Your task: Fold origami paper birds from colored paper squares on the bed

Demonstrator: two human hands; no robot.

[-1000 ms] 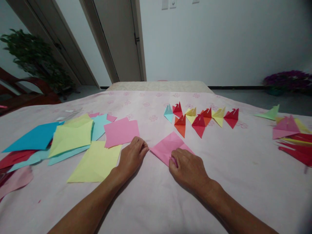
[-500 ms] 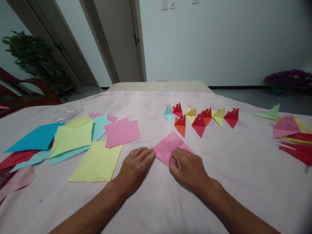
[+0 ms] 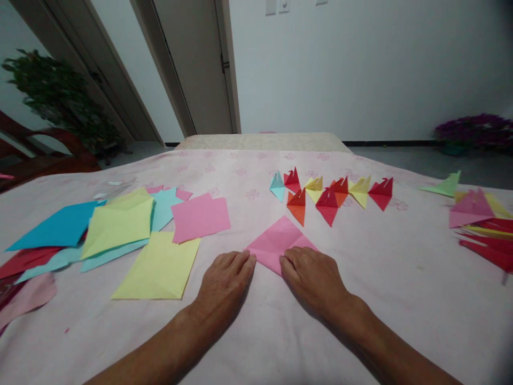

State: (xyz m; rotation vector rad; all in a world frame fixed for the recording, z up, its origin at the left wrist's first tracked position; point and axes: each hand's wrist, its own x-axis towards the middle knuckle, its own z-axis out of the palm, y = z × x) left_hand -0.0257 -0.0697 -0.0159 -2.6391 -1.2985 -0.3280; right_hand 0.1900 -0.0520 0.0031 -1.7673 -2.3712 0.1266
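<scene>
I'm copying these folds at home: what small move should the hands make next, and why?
I'd probably press down the left corner of the pink paper with the left hand, since its fingertips are at that corner while the right hand covers the paper's near right side.

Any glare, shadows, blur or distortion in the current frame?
Head view: dim light, no strong glare; head view: soft shadows by the left hand and right hand; head view: the door slants, likely wide-angle distortion; head view: purple flowers look soft, upper right corner darkened.
</scene>
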